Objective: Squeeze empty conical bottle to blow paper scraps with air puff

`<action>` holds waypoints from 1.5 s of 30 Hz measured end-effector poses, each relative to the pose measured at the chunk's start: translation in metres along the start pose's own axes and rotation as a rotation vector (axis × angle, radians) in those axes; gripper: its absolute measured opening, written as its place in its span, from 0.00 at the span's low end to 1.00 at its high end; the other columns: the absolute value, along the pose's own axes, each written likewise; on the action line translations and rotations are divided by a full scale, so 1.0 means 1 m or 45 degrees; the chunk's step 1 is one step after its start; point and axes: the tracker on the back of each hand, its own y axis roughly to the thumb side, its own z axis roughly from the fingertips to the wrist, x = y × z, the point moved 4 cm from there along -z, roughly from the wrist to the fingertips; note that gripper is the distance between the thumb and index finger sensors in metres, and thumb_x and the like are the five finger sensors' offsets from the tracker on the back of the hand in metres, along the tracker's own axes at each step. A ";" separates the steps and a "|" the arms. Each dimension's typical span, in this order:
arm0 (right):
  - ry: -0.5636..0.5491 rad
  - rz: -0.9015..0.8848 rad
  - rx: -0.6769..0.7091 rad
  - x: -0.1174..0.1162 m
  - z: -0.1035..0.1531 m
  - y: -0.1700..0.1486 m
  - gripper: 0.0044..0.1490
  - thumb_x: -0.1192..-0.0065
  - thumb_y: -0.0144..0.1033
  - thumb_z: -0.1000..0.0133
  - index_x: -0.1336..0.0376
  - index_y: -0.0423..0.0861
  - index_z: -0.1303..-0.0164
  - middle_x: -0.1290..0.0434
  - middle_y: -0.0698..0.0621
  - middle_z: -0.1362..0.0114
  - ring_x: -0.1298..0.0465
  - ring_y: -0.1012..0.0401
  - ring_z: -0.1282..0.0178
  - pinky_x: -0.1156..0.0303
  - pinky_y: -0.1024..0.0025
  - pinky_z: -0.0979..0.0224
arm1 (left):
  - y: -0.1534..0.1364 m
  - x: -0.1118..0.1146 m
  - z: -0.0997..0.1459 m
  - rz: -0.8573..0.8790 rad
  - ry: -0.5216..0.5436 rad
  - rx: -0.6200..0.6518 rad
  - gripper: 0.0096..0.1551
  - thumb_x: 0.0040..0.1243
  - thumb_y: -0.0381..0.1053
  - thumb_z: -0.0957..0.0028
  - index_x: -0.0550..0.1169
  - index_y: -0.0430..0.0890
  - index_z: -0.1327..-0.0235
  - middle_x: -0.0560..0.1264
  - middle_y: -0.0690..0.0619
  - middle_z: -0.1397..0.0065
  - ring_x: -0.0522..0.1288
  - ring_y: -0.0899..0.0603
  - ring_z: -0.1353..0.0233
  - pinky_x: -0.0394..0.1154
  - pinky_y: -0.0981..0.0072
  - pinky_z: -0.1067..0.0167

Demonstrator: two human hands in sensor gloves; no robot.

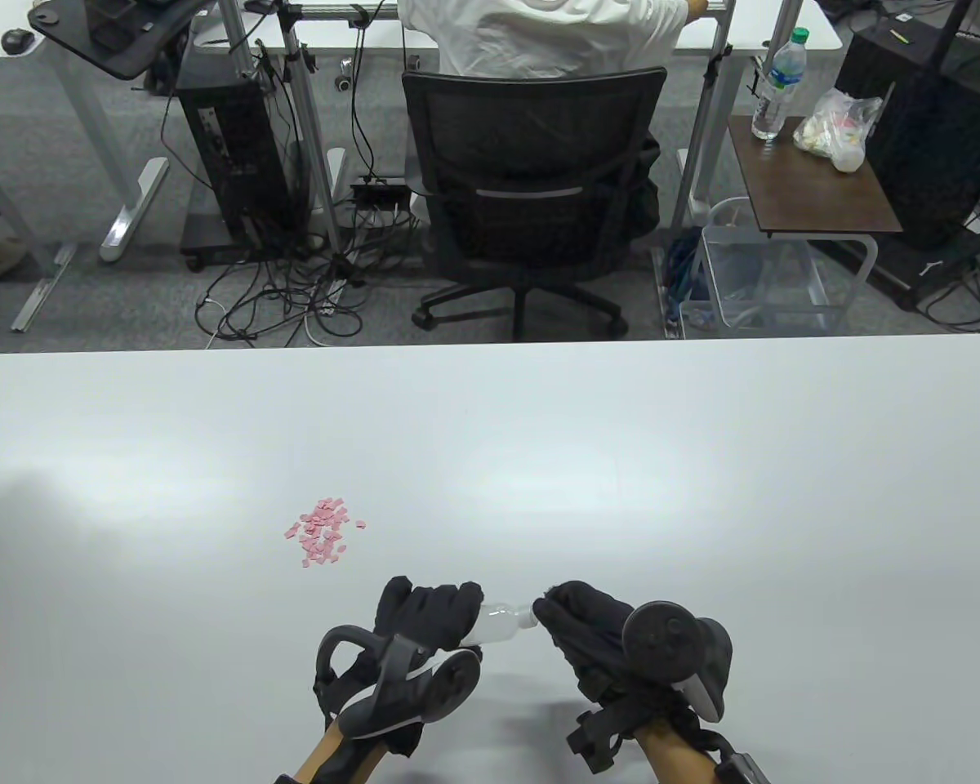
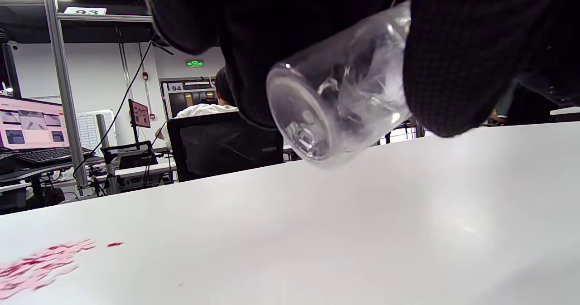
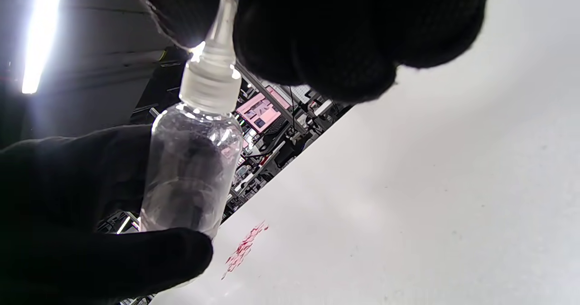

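down on the white table (image 1: 702, 457), seen from above, the left hand (image 1: 425, 629) is wrapped around the body of a clear conical bottle (image 1: 496, 622), which lies roughly sideways between the two hands, lifted near the table's close edge. its nozzle points toward the right hand (image 1: 596, 645), whose fingertips (image 1: 549, 608) meet the tip of the bottle; i'd say they pinch it, though the nozzle end is mostly hidden there. a small heap of pink paper scraps (image 1: 323, 532) sits on the table up and to the left of the hands, well apart from the bottle. beyond the table, a person in a white shirt (image 1: 539, 33) sits in a black office chair (image 1: 535, 196).

from the left wrist, the bottle (image 2: 337, 92) shows its round base toward the camera, held above the table (image 2: 362, 214), with gloved fingers (image 2: 457, 60) closed over its far side and more glove covering it from above. it looks empty. the scraps (image 2: 36, 264) are a pink blur at the lower left.

from the right wrist, the bottle (image 3: 192, 169) appears nearly upright, its whitish cap and thin nozzle (image 3: 213, 76) running up into the dark fingers (image 3: 335, 37) of the right hand, which close around the tip. the left hand's fingers (image 3: 90, 250) curl around the lower body. the scraps (image 3: 244, 248) lie on the table (image 3: 430, 196) beyond it.
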 end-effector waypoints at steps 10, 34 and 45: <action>-0.015 -0.017 0.003 0.000 -0.001 0.004 0.28 0.40 0.45 0.36 0.28 0.35 0.40 0.19 0.41 0.49 0.16 0.52 0.56 0.19 0.51 0.47 | -0.002 -0.001 0.000 0.007 0.011 -0.014 0.45 0.79 0.63 0.52 0.73 0.51 0.23 0.79 0.48 0.27 0.83 0.42 0.30 0.64 0.41 0.23; -0.034 -0.092 0.004 -0.001 0.001 0.006 0.29 0.41 0.42 0.36 0.31 0.34 0.35 0.20 0.40 0.47 0.16 0.52 0.55 0.20 0.50 0.46 | -0.003 0.002 0.000 -0.015 0.020 -0.014 0.45 0.79 0.63 0.52 0.73 0.51 0.23 0.79 0.48 0.26 0.83 0.42 0.30 0.64 0.41 0.23; -0.005 -0.090 0.031 -0.002 0.000 0.010 0.26 0.40 0.36 0.36 0.31 0.34 0.33 0.21 0.39 0.45 0.17 0.51 0.52 0.21 0.49 0.44 | -0.003 0.001 0.000 -0.017 0.016 -0.006 0.45 0.79 0.63 0.52 0.73 0.51 0.23 0.78 0.49 0.26 0.82 0.42 0.29 0.63 0.41 0.23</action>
